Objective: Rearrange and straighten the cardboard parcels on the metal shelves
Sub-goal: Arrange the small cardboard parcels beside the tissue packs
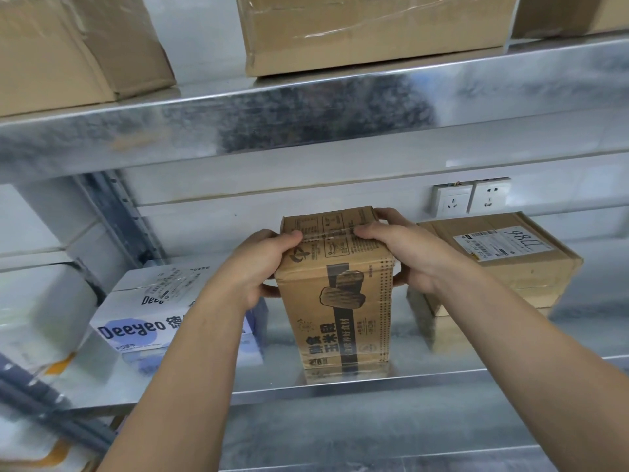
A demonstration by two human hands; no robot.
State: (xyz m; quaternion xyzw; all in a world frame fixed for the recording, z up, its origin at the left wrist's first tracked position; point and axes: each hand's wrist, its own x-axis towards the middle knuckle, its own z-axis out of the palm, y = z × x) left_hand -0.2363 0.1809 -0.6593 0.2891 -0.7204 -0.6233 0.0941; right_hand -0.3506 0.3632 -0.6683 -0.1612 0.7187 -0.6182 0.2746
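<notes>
A tall brown cardboard parcel (343, 301) with black printing stands upright on the middle metal shelf (442, 376), near its front edge. My left hand (258, 264) grips the parcel's upper left side, thumb on its top. My right hand (405, 253) grips the upper right side, fingers curled over the top edge. To the right sits a flat brown parcel (500, 260) with a white shipping label. To the left lies a white box (146, 311) marked "Deeyeo", partly hidden by my left forearm.
The upper shelf (306, 120) carries a large taped brown carton (371, 28) in the middle, another carton (75, 46) at the left and one at the far right. Two wall sockets (471, 199) sit behind the shelf. A white wrapped bundle (37, 318) lies at the far left.
</notes>
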